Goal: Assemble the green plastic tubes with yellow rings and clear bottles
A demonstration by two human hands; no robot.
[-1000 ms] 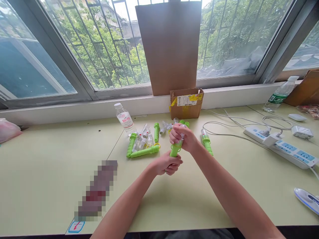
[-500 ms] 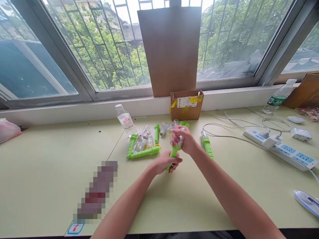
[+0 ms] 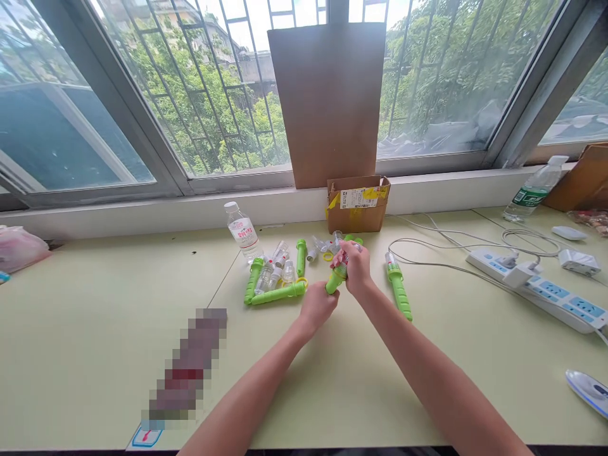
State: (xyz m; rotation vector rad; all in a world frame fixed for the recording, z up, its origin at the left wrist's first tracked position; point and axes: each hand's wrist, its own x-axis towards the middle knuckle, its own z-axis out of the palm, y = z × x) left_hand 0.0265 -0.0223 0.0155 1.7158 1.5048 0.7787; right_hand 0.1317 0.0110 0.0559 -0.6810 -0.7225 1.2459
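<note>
My left hand (image 3: pixel 319 303) is wrapped round the lower part of a green handle (image 3: pixel 336 279), in front of the small cardboard box. My right hand (image 3: pixel 354 265) grips the upper end of the same piece, where a clear part shows between the fingers. To the left lie several loose green handles (image 3: pixel 278 294), clear plastic pieces (image 3: pixel 287 272) and a yellow ring (image 3: pixel 327 256). On the right of my right hand, a green handle with a clear top (image 3: pixel 399 291) rests on the table.
A water bottle (image 3: pixel 244 233) stands behind the loose parts, near the cardboard box (image 3: pixel 358 206). Cables run to a white power strip (image 3: pixel 560 297) on the right. Another bottle (image 3: pixel 534 190) stands at the back right.
The held green piece is tilted differently, and my left hand has turned and moved slightly up. My right hand has shifted a little to the right. The view has shifted slightly.
</note>
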